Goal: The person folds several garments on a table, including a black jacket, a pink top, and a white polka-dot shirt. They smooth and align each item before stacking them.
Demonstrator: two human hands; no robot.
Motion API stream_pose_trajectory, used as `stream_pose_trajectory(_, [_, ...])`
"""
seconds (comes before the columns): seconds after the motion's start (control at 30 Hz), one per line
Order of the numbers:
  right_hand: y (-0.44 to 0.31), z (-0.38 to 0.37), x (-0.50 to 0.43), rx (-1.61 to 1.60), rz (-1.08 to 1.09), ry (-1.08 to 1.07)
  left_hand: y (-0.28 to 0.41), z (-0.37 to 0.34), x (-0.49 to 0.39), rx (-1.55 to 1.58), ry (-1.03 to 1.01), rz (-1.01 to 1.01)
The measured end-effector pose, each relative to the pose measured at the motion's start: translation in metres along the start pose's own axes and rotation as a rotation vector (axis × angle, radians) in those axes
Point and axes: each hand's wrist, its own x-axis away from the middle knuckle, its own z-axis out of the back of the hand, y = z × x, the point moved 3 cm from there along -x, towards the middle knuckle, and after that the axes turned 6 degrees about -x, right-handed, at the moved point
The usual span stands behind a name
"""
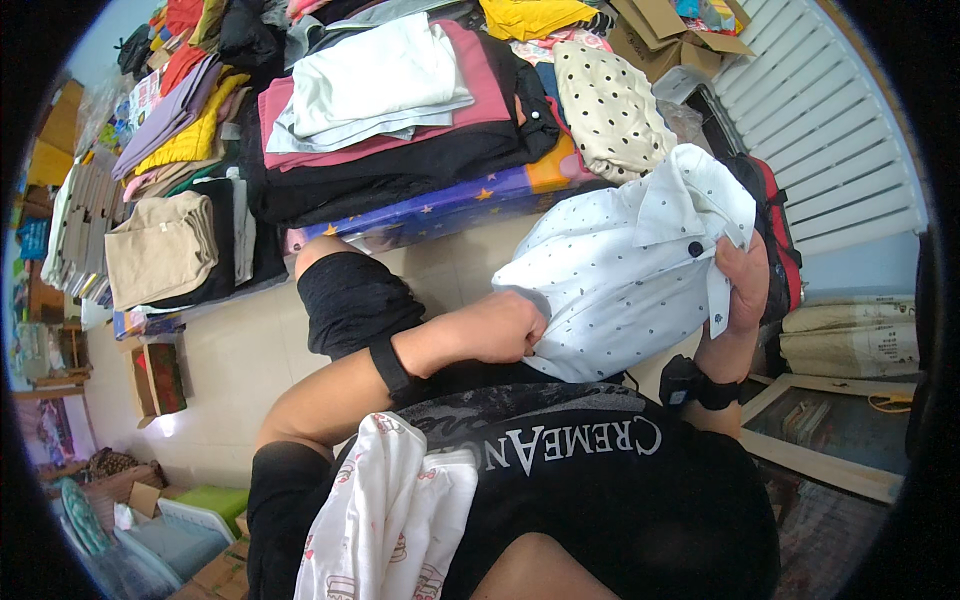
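Note:
A white collared shirt (615, 262) with small dark motifs is held up in front of me, loosely bunched. Its collar (667, 195) and one dark button (696, 249) face up. My right hand (744, 279) pinches the front edge near the collar, and a strip of the placket hangs below the thumb. At the shirt's lower left, my left hand (504, 324) is closed on the fabric, its fingertips partly hidden. A white printed cloth (397, 510) lies over my left shoulder area, touching my black T-shirt (600, 487).
Ahead, folded white clothes (375, 82) lie on pink and black garments over a blue star-patterned box (420, 206). A polka-dot cloth bundle (611, 109) sits beside them. Folded beige fabric (161, 244) is at left. A white radiator (817, 112) and a wooden frame (825, 457) stand right.

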Motion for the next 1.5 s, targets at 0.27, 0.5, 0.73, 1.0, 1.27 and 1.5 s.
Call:
stream_pose_trajectory(0.27, [-0.015,0.013,-0.010,-0.047,0.166,0.090,0.001,0.036,0.015,-0.139,0.389,-0.043])
stream_pose_trajectory(0.5, [-0.054,0.069,-0.071,-0.230,0.171,-0.086,-0.030,0.110,0.061,0.698,0.474,-0.042])
stream_pose_trajectory(0.73, [-0.055,0.065,-0.076,-0.242,0.182,-0.053,-0.034,0.129,0.095,0.556,0.346,0.019])
stream_pose_trajectory(1.0, [-0.041,0.055,-0.050,0.040,0.244,0.125,-0.046,0.098,0.122,0.428,0.122,0.241])
stream_pose_trajectory(1.27, [-0.005,0.021,-0.023,0.137,0.011,0.027,-0.036,0.006,0.136,0.356,0.035,0.404])
stream_pose_trajectory(1.5, [-0.008,0.017,-0.019,0.119,0.020,-0.001,-0.035,-0.015,0.163,0.882,0.107,0.548])
